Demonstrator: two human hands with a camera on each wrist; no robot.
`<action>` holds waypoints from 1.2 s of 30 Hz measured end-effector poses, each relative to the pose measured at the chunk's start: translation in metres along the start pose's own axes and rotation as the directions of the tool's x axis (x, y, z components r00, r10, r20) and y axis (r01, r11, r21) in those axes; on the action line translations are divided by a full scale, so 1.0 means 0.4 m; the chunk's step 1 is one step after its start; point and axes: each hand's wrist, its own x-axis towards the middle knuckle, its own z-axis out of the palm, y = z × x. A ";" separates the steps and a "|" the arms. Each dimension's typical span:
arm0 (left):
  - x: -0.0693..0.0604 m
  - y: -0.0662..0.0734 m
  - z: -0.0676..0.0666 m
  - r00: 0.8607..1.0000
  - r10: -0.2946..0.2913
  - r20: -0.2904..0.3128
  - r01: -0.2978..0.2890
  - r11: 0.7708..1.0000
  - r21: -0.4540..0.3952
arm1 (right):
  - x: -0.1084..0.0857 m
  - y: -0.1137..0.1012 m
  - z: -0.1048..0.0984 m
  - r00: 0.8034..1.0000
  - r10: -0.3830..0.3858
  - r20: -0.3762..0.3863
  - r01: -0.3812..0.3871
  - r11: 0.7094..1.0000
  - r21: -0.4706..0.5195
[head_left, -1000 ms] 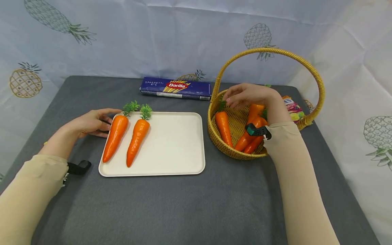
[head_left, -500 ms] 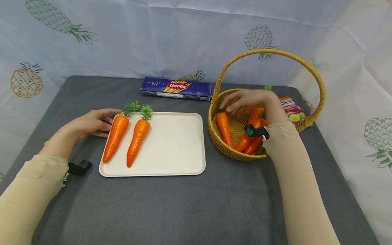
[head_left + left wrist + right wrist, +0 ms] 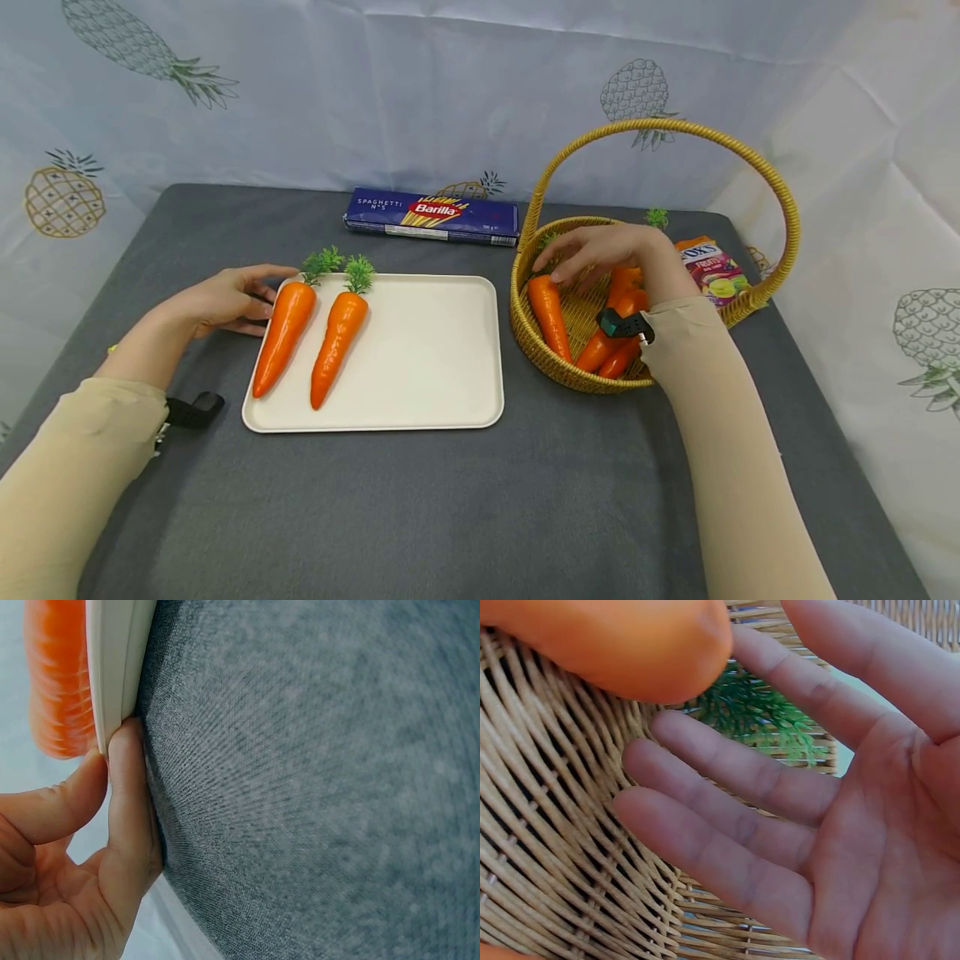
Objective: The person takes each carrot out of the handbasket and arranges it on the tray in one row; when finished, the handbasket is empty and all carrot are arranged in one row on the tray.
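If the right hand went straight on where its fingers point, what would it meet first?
Probably the leftmost carrot in the basket, near its leafy end. The right hand looks so close that it may be touching; depth is unclear.

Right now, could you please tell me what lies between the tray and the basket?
In the head view, only a narrow bare strip of grey table separates the tray and the basket.

Spaghetti [image 3: 431,218] lies left of the right hand [image 3: 607,248] and farther back, a printed bag [image 3: 715,271] to that hand's right, the grey table [image 3: 435,517] below, a pineapple-print cloth [image 3: 480,100] beyond.
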 end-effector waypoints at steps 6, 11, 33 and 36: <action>-0.002 0.000 -0.002 1.000 0.007 0.002 -0.007 1.000 0.003 | 0.014 -0.005 0.009 0.999 0.012 0.031 -0.012 1.000 -0.017; -0.002 -0.001 -0.003 1.000 0.010 0.000 -0.010 1.000 0.010 | 0.035 -0.015 0.018 0.998 0.029 0.062 -0.029 1.000 -0.002; 0.004 -0.002 0.000 1.000 0.006 -0.013 -0.005 1.000 0.014 | 0.061 -0.036 0.056 0.994 0.102 0.037 -0.101 0.995 -0.026; 0.003 -0.002 0.003 1.000 0.004 -0.016 -0.003 1.000 0.019 | 0.063 -0.034 0.057 0.994 0.104 0.039 -0.103 0.994 -0.029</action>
